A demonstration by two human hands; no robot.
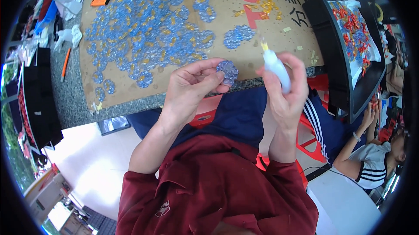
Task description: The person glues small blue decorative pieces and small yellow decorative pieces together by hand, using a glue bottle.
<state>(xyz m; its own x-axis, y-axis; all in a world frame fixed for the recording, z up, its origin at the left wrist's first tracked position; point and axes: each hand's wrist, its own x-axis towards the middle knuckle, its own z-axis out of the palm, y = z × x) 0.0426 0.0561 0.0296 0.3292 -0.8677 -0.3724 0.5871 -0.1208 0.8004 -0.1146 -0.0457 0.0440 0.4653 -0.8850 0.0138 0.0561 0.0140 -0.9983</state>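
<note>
Left hand [191, 84] in the head view: thumb and fingers clamped on a clear blue disc [228, 74], face showing, held up near the counter's front edge. Right hand [290, 97]: closed round a white squeeze bottle [276, 69], thumb on the near-left side, fingers wrapped over the far right. Hands are apart, clear gap between.

Key relation, as I judge it: bottle to disc. Disc lies left of the bottle, a little nearer the wearer than the yellow nozzle [264, 45]. Bottle's long axis slants, base toward the wearer and right, tip away and slightly left. So the nozzle points past the disc, out over the cardboard [290, 45], not at it; tip and disc not touching. Closing that offset would call for leftward travel plus a turn of the tip, right hand's side.

Beyond both hands on the cardboard: small blue cluster [239, 37], nearer the nozzle than the large spread of blue discs [139, 30] at left. Loose yellow pieces [268, 9] farther out, right hand's side. Cardboard covers most of the grey speckled counter [67, 97].
</note>
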